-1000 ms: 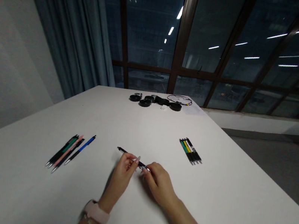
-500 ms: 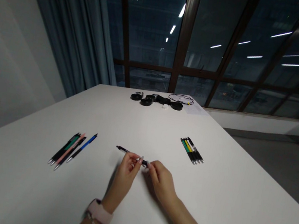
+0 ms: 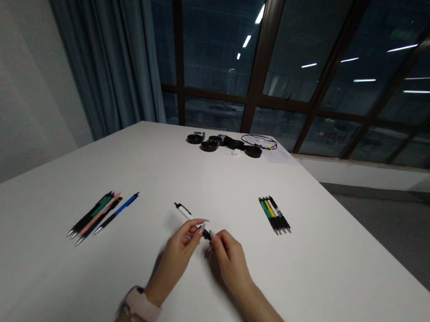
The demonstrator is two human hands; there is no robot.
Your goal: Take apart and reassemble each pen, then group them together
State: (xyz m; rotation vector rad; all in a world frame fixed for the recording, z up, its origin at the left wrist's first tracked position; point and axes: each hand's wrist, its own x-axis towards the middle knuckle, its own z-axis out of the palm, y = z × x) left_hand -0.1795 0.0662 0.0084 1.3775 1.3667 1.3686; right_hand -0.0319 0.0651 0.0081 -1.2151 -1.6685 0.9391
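At lower centre of the frame, the left hand (image 3: 182, 243) and right hand (image 3: 231, 260) are pinching a slanting white pen (image 3: 186, 213) with black grip (image 3: 206, 234) between nearly closed fingers

Left pens (image 3: 99, 213) and right pens (image 3: 274, 215) flank 1 pen (image 3: 184, 211) before apparent rolls (image 3: 209, 147).

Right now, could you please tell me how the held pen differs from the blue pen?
The held pen has a white barrel; the blue pen has a blue one. The left hand and right hand grip the held pen, while the blue pen lies on the table. Both have black grip sections.
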